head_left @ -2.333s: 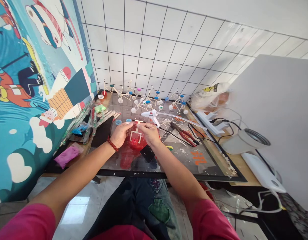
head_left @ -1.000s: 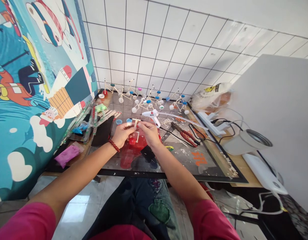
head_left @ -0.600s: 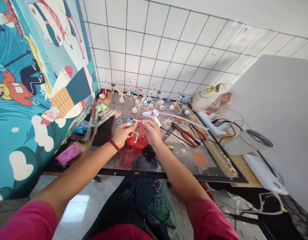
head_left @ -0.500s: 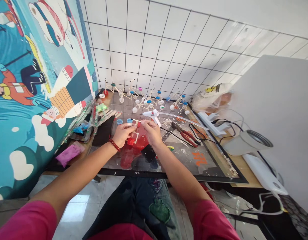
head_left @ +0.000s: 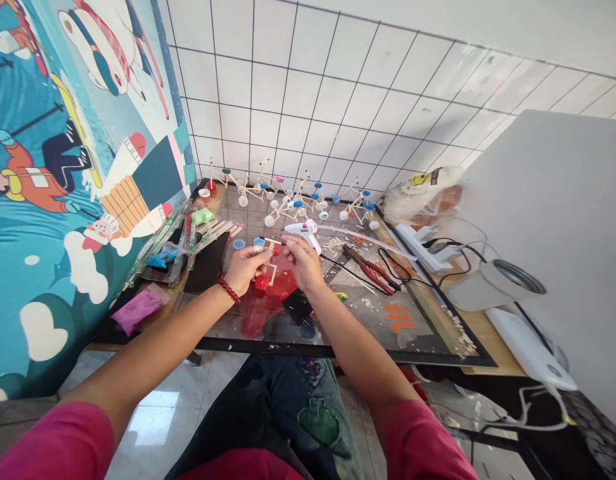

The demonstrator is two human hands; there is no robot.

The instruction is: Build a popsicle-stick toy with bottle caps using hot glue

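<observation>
At center frame, a person's left hand [head_left: 244, 268] pinches a wooden-stick model [head_left: 273, 272] with red caps, partly hiding the lower loop that showed whole two seconds earlier. The right hand [head_left: 305, 267], fingers curled, is at the right end of the model's crosspiece [head_left: 271, 241], below a white glue gun [head_left: 302, 229]; whether it grips cannot be told.

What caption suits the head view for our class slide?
Hands at a stick frame, with glue gun and pliers on the table.
</observation>
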